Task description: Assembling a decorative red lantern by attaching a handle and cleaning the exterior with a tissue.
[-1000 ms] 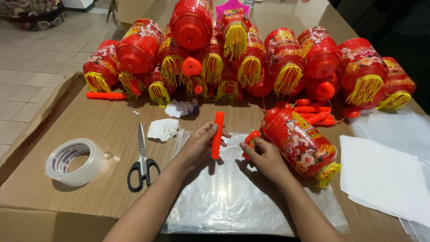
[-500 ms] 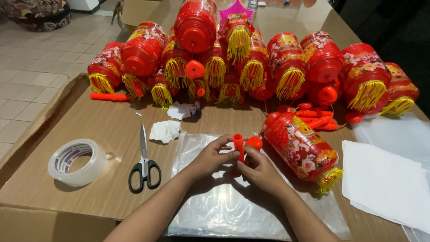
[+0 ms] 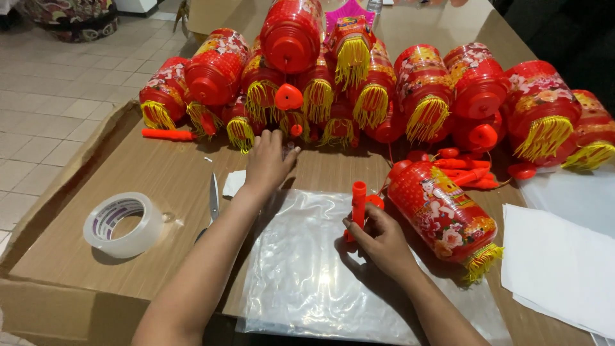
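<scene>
The right hand [image 3: 379, 242] is closed around a red plastic handle stick [image 3: 358, 204], held nearly upright over the clear plastic bag [image 3: 307, 275] on the counter [image 3: 166, 192], its long axis near vertical, top end tipped slightly away. The lying lantern [image 3: 442, 214] is just right of it, tassel toward the near-right. The left hand [image 3: 268, 163], open and flat, reaches ahead toward the lantern pile [image 3: 359, 83]

- Left hand [image 3: 268, 163] is showing bare, no ring or glove, at the frame's upper middle.
- Right hand [image 3: 382, 240] is showing bare too, centre right.
- Both forearms are running unsleeved to the bottom edge.
</scene>
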